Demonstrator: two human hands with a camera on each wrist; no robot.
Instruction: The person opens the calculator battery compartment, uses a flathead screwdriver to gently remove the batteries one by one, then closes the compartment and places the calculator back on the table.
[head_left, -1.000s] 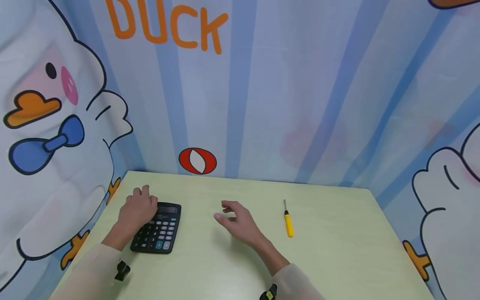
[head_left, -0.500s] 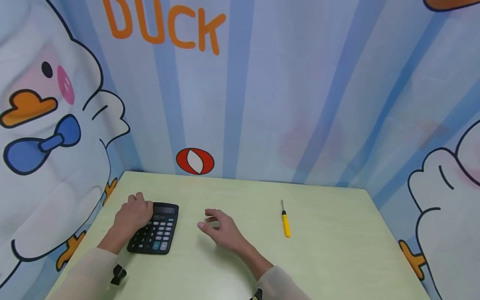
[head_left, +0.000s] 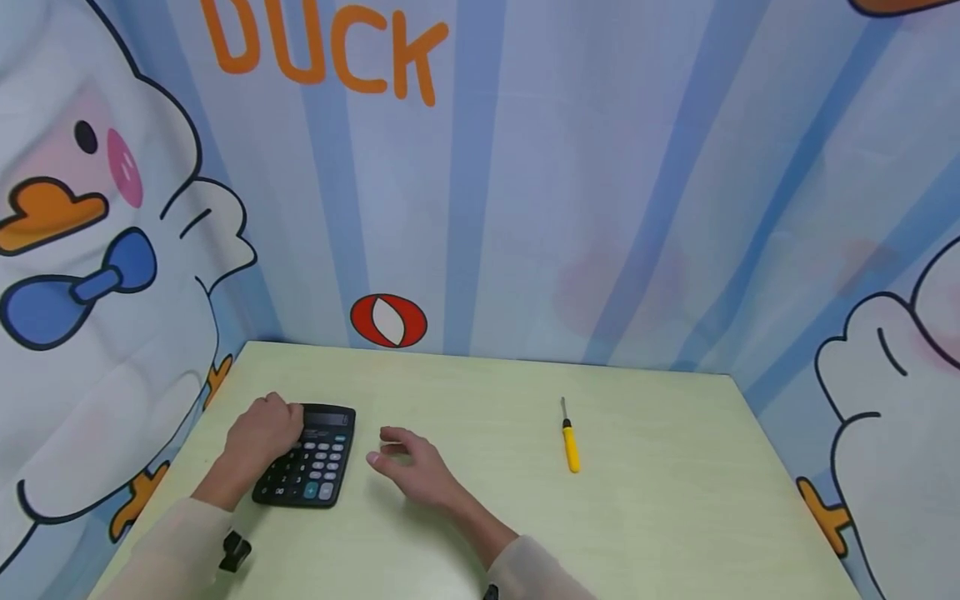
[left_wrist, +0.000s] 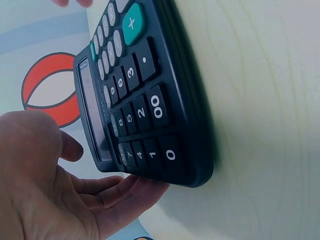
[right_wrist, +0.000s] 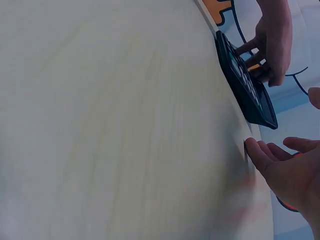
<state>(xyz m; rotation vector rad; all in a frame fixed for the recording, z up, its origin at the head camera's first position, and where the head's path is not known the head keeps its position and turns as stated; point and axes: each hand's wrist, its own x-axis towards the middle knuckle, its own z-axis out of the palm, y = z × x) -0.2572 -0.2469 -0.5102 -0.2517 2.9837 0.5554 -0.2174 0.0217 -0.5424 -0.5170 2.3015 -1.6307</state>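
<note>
A black calculator (head_left: 322, 468) with a small display lies face up on the left part of the table. My left hand (head_left: 262, 433) is at its left edge; in the left wrist view the fingers (left_wrist: 117, 200) reach that edge and the thumb stands apart near the display. Whether the fingertips go under the body is hidden. To the right of the calculator, my right hand (head_left: 416, 471) hovers over the table with loosely bent fingers and nothing in them. In the right wrist view a gap separates its fingers (right_wrist: 260, 156) from the calculator (right_wrist: 240, 82).
A screwdriver (head_left: 571, 446) with a yellow handle lies right of centre on the pale table (head_left: 660, 500), its tip pointing away. Behind and beside the table hangs a blue striped curtain (head_left: 525, 208) with duck prints.
My right hand has moved left, toward the calculator. The left hand has lowered slightly at the calculator's left edge, its fingers drawn in. Calculator and screwdriver have stayed in place.
</note>
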